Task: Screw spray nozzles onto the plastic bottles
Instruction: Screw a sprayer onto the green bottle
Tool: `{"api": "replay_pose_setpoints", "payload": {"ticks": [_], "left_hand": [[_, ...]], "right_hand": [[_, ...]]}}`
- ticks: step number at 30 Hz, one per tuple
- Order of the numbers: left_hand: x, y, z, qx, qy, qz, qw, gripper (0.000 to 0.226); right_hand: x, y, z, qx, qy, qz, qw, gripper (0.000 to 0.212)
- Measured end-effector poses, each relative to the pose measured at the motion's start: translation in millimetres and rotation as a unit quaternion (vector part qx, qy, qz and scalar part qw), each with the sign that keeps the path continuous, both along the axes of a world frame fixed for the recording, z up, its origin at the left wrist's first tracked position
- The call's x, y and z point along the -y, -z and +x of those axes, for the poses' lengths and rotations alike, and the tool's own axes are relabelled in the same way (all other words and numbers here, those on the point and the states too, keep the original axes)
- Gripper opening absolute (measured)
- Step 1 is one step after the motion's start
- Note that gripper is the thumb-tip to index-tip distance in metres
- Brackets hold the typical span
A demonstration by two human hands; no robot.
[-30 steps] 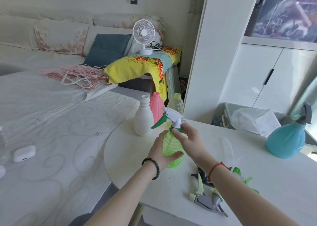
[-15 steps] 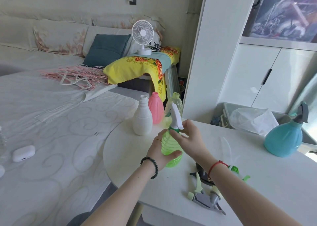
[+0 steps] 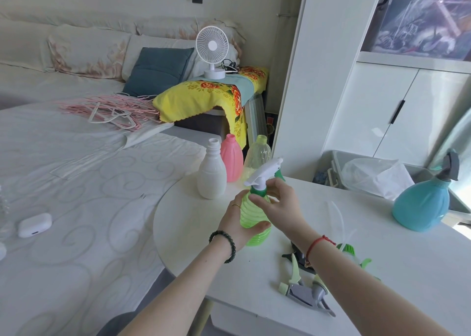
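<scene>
The green bottle (image 3: 255,221) stands upright on the white table (image 3: 382,246), near its rounded left end, and looks empty (light passes straight through its ribbed wall). The left hand (image 3: 235,223) is wrapped around its body, thumb across the front, while the right hand (image 3: 279,204) pinches the dark green collar under the white spray nozzle (image 3: 263,171) seated on the neck, its green trigger pointing away to the right. Just behind stand three open-necked bottles without nozzles: a white bottle (image 3: 211,176), a pink bottle (image 3: 231,158) and a clear bottle (image 3: 256,159); what the white and pink ones hold cannot be told, and the clear one appears empty. A fifth, the blue bottle (image 3: 421,205), sits well apart to the right with a grey sprayer already fitted. Loose nozzles (image 3: 304,288) lie on the table by the right forearm; at least three show, partly hidden. Beyond the table's far edge, a grey bin (image 3: 336,162) holds a crumpled plastic bag (image 3: 374,176).
</scene>
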State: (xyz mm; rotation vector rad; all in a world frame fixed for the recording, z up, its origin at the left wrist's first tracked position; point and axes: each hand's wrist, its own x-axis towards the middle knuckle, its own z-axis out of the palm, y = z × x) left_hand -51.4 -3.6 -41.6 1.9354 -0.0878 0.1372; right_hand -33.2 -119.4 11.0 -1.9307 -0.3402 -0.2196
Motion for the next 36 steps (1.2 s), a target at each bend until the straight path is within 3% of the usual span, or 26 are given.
{"api": "replay_pose_setpoints", "payload": {"ticks": [3,7,10,12,16,18,24,28,32,36], "left_hand": [[-0.1,-4.3,-1.8,-0.001,0.008,-0.001,1.0,0.07],[-18.8,-14.9,-4.7,-0.021,0.086,0.023,0.996,0.088],[-28.9,-45.7,-4.8,0.02,0.048,-0.044,0.998,0.09],[-27.1,-70.4,1.0,0.043,0.026,-0.03,0.998,0.075],[-14.6,-96.2,10.0,0.075,0.006,0.142,0.987,0.027],[-12.5,-98.2,10.2,0.082,-0.016,0.16,0.984,0.017],[-12.2,-99.9,11.0,0.071,-0.037,0.162,0.984,0.017],[-12.3,-100.2,10.8,0.066,-0.036,0.163,0.984,0.018],[-13.0,-101.1,9.7,0.057,-0.039,0.153,0.986,0.02],[-12.9,-101.3,8.9,0.056,-0.037,0.145,0.987,0.016]], "right_hand": [[-5.2,2.8,-1.3,0.003,0.034,0.008,0.999,0.028],[-7.9,6.1,1.0,-0.019,0.051,0.025,0.998,0.031],[-10.4,7.0,1.3,-0.023,0.056,0.051,0.997,0.036],[-13.2,7.3,-0.4,-0.02,0.061,0.069,0.996,0.037],[-17.2,9.5,-3.4,-0.014,0.08,0.094,0.992,0.033],[-18.8,10.0,-6.4,-0.013,0.088,0.099,0.991,0.034],[-20.8,16.9,-17.8,0.001,-0.011,0.099,0.995,0.03],[-19.2,15.5,-13.7,0.015,0.025,0.107,0.994,0.011],[-23.2,12.1,-10.4,0.003,0.075,0.125,0.989,0.027],[-13.6,15.0,-15.5,0.003,-0.019,0.113,0.993,0.028]]}}
